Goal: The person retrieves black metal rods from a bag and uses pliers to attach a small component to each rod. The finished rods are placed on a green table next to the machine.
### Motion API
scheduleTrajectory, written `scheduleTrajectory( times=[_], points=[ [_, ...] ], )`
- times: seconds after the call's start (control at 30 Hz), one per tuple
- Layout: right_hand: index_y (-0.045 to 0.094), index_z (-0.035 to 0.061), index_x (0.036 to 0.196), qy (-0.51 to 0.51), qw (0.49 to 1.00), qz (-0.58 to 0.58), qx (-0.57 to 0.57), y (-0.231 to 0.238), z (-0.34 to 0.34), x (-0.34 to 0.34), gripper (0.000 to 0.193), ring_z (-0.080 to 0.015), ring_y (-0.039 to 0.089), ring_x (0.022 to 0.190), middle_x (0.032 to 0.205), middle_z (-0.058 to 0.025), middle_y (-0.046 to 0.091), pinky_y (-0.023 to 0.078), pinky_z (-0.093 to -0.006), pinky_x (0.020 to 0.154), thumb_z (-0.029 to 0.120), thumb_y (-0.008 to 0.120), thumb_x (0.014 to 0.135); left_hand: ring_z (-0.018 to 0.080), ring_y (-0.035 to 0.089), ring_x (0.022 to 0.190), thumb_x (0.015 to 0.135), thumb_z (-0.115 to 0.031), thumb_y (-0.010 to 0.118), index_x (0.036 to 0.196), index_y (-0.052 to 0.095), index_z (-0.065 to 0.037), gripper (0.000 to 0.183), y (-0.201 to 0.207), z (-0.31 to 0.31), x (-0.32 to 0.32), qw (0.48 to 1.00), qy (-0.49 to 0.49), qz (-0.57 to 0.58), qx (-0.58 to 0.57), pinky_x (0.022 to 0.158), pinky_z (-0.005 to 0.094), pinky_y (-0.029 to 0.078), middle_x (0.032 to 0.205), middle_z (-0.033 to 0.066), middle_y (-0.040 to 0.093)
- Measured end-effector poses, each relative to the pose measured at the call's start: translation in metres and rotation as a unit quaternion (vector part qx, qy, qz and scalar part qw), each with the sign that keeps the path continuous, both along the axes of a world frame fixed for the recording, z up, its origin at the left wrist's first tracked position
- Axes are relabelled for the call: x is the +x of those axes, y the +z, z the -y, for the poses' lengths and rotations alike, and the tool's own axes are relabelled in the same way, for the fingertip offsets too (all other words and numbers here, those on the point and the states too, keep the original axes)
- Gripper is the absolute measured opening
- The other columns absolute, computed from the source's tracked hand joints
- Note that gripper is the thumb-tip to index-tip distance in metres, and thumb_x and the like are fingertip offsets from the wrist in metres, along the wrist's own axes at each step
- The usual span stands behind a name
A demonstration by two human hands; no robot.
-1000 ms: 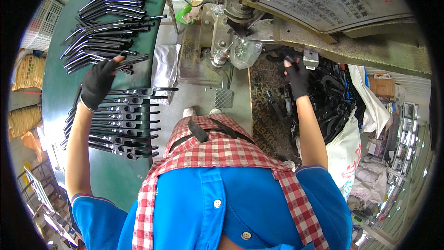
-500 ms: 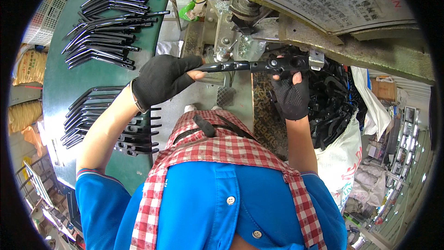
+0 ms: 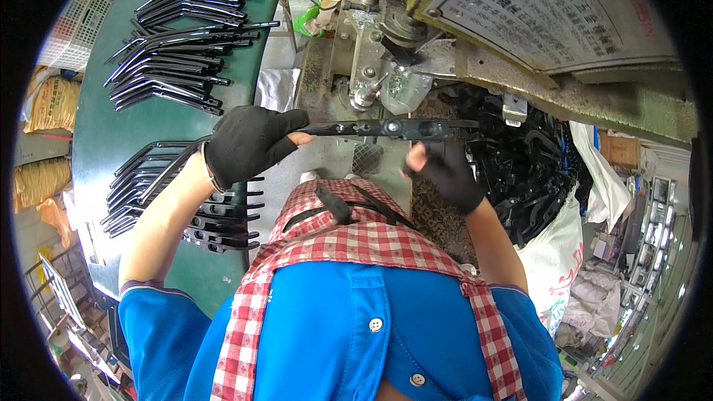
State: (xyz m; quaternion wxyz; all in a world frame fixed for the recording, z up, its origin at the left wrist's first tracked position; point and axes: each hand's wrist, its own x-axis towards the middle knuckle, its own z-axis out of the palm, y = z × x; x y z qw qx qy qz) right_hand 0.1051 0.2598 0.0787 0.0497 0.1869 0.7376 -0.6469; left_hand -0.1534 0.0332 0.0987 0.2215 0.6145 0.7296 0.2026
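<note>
My left hand (image 3: 249, 147), in a black glove with bare fingertips, is closed around a black metal tube (image 3: 334, 129). The tube reaches out to the right. At its right end is a flat black bracket (image 3: 423, 129) with holes and a bright pin or rivet. Just below the bracket, my right hand (image 3: 448, 177) in a matching glove appears apart from it. Motion smears its fingers, so their pose is unclear. Past the fist, part of the tube runs left over the green table.
Piles of bent black tubes (image 3: 197, 0) lie on the green table (image 3: 167, 212) at left, with a row of bracketed tubes (image 3: 152, 178) nearer. A machine with a metal plate (image 3: 549, 15) overhangs the far right. Below it, a white sack (image 3: 553, 252) holds black brackets (image 3: 531, 178).
My right hand has come off the bracket and moved down and left. The tube and bracket have shifted left and slightly nearer in my left hand, away from the pile of brackets.
</note>
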Motion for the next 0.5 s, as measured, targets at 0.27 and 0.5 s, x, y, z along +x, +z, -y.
scheduleTrajectory(
  times=[0.27, 0.5],
  points=[
    [0.059, 0.0124, 0.108, 0.155, 0.796, 0.112, 0.574, 0.049, -0.007, -0.021, 0.051, -0.0316, 0.063, 0.081, 0.086, -0.0102, 0.065, 0.05, -0.041, 0.069, 0.033, 0.081, 0.066, 0.0387, 0.059, 0.066, 0.09, -0.036, 0.059, 0.105, 0.063, -0.009, 0.031, 0.007, -0.002, 0.0, 0.995, -0.072, -0.062, 0.041, 0.057, 0.0459, 0.045, 0.072, 0.0186, 0.059],
    [0.065, 0.0065, 0.091, 0.153, 0.903, 0.08, 0.392, 0.038, -0.035, -0.02, 0.034, -0.0314, 0.064, 0.07, 0.072, -0.0132, 0.064, 0.048, -0.0373, 0.061, 0.033, 0.078, 0.075, 0.042, 0.057, 0.066, 0.093, -0.035, 0.057, 0.092, 0.062, -0.002, 0.034, -0.024, 0.076, -0.065, 0.986, 0.16, -0.019, 0.032, 0.057, 0.0441, 0.043, 0.07, 0.0225, 0.057]
  ],
)
